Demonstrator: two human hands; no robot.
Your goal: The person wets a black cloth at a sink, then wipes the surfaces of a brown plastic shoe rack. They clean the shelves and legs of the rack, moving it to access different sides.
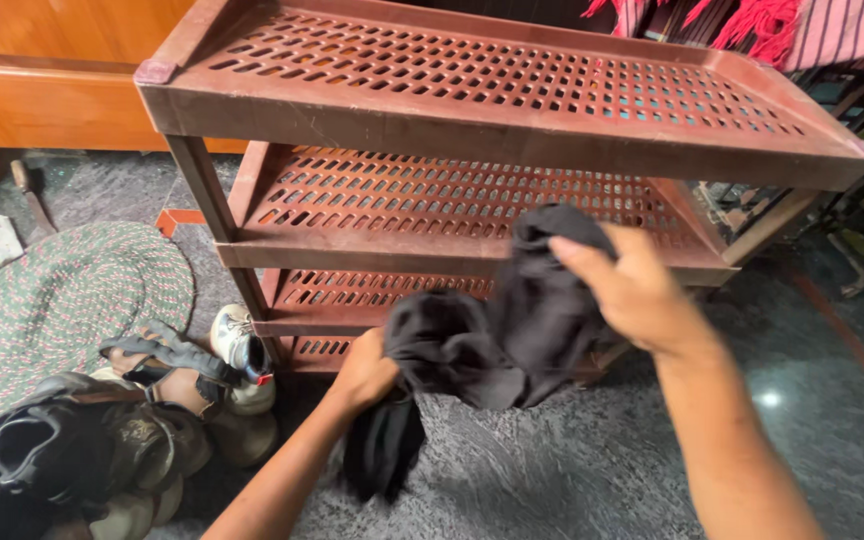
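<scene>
While both my hands bunch a black cloth (497, 335) before a brown rack, it hangs above the grey floor (592, 470).
My left hand (364, 372) is closed on its lower fold, a tail dangling below; my right hand (632, 290) clamps the upper part; piled sandals (102, 430) lie left beside a braided mat (62, 300); beyond, the slotted shoe rack (472, 130) stands, its shelves bare.

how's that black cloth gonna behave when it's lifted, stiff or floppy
Probably floppy: the black cloth bunches in folds between the left hand and the right hand, and a loose end hangs below the left hand. It looks light, since both hands hold it up in front of the brown rack with a loose grip. Unlikely to slip; it seems soft, matte fabric.
</scene>
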